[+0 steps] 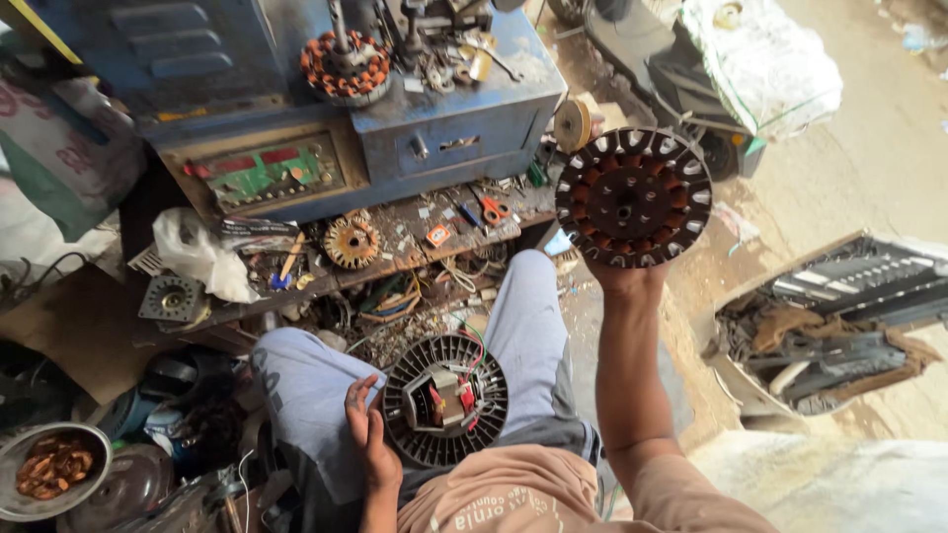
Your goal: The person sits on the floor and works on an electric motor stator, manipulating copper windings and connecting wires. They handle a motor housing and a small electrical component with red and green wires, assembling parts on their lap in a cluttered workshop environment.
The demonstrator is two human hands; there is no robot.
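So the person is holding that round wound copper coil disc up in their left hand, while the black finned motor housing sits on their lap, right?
Not quite: the head view shows the right hand holding up the round wound coil disc. The left hand is down by the lap, open, at the edge of the black finned motor housing, which does sit on the lap.

A round stator [633,197] with copper coils in a ring is held up high, its flat face showing. A round black motor cover [445,399] with red and green wires lies on the lap.
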